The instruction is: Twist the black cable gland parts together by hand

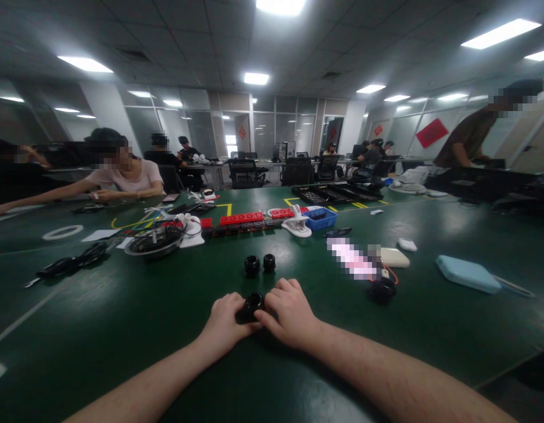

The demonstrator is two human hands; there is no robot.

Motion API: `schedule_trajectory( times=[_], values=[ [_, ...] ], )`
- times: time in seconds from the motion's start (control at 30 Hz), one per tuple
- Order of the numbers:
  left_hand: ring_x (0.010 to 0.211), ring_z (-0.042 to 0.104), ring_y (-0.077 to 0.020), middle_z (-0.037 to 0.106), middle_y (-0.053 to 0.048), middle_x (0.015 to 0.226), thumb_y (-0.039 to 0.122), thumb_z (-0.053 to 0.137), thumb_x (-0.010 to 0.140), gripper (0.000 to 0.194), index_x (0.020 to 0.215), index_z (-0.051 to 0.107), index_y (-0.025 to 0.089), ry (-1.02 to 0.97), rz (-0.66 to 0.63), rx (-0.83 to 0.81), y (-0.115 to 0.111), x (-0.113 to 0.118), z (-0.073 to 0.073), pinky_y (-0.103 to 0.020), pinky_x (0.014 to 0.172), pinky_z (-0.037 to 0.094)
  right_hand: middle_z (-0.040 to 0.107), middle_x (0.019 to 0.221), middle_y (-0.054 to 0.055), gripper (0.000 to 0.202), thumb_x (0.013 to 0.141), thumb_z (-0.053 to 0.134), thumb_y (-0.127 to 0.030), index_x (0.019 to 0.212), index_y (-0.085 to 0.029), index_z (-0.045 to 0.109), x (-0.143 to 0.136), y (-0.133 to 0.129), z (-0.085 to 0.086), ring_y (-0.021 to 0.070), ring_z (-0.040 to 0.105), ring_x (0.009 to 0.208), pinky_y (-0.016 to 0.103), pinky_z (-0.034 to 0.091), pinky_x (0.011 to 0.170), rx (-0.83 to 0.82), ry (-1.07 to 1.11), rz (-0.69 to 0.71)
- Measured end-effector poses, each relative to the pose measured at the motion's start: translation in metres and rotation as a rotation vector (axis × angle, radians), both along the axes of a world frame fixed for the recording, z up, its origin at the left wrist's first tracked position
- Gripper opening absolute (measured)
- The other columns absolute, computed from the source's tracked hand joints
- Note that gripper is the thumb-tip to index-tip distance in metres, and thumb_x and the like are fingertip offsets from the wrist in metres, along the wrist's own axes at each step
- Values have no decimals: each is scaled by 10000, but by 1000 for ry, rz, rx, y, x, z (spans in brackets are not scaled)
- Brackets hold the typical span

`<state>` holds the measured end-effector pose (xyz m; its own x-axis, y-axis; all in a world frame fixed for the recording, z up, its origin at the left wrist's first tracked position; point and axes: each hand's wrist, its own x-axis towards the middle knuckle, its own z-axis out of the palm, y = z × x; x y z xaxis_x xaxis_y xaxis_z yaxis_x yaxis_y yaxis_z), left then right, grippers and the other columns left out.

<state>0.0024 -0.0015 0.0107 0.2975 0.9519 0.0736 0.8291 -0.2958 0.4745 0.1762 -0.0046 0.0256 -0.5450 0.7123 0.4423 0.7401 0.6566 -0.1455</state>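
A black ring-shaped part (254, 302) with a hole in its top is held between both hands, low over the green table (166, 329). From the left, my left hand (225, 320) has its fingers closed round it. My right hand (289, 311) grips the other side, fingers curled and thumb toward the front. Just beyond the hands stand two similar black round parts, a larger one (252, 266) and a smaller one (269, 262). The undersides of the held part are hidden by the fingers.
Farther back are a metal bowl (153, 247) of black cable, red blocks (242, 218), a white stand (297, 226) and a blue basket (321, 220). Black cable (78, 260) lies left; a light blue case (468, 274) lies right. People sit or stand beyond.
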Motion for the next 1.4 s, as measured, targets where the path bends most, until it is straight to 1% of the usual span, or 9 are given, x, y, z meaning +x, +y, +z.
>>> schedule_trajectory(
  times=[0.2, 0.37, 0.5, 0.73, 0.8, 0.9, 0.97, 1.17, 1.4],
  values=[
    [780, 480, -184, 527, -1, 803, 526, 554, 646, 348, 737, 570, 191, 25, -12, -26, -2, 1, 4, -306, 708, 365, 559, 745, 32, 350, 802, 431, -496, 713, -166, 508, 2, 3, -1, 169, 399, 745, 314, 252, 680, -36, -50, -43],
    [769, 466, -184, 521, -12, 798, 525, 530, 663, 348, 722, 567, 184, 67, -13, -12, -2, 3, 4, -315, 716, 357, 552, 768, 44, 467, 738, 426, -621, 726, -162, 507, -1, 6, -1, 182, 405, 761, 326, 261, 697, -49, -96, -43],
    [771, 453, -183, 509, -14, 809, 494, 518, 683, 312, 727, 562, 188, 68, -54, 7, -3, 4, 1, -324, 721, 356, 549, 771, 43, 511, 697, 435, -664, 738, -160, 510, -6, 6, -3, 186, 413, 763, 327, 277, 697, -73, -83, -25],
    [776, 446, -177, 501, -6, 813, 456, 550, 669, 267, 724, 572, 195, 22, -83, -27, -3, 2, 1, -321, 726, 362, 535, 802, 39, 400, 713, 514, -562, 782, -168, 538, -9, 3, -7, 189, 417, 793, 318, 300, 697, -138, -13, -50],
    [777, 448, -176, 503, -3, 811, 431, 556, 668, 243, 723, 573, 195, 19, -79, -27, -3, 2, -1, -322, 732, 362, 525, 854, 44, 406, 709, 532, -542, 879, -173, 551, -10, 1, -7, 195, 414, 825, 322, 306, 714, -144, 27, -60],
    [777, 450, -176, 507, -5, 814, 412, 560, 666, 226, 721, 575, 193, 17, -75, -31, -1, 1, -4, -325, 743, 363, 504, 931, 51, 488, 701, 565, -508, 1059, -181, 509, -12, -2, -8, 203, 402, 877, 333, 307, 751, -133, 92, -78],
    [776, 450, -174, 508, -3, 816, 400, 563, 665, 213, 718, 572, 194, 7, -77, -30, -1, 1, -4, -322, 742, 363, 500, 935, 48, 510, 697, 586, -479, 1102, -184, 490, -13, -4, -9, 201, 398, 888, 337, 302, 771, -125, 132, -83],
    [771, 452, -172, 507, 4, 798, 381, 564, 660, 194, 716, 566, 196, -3, -70, -20, -2, 2, -1, -318, 738, 360, 500, 852, 31, 376, 682, 613, -460, 952, -203, 562, -12, -5, -8, 195, 401, 862, 333, 295, 758, -118, 136, -65],
    [769, 454, -172, 503, 5, 783, 318, 587, 621, 153, 698, 562, 188, 49, -62, 17, -2, 2, -2, -304, 720, 351, 500, 840, 25, 340, 672, 625, -455, 879, -193, 561, -12, -3, -5, 185, 402, 835, 311, 297, 712, -126, 104, -51]
  ],
)
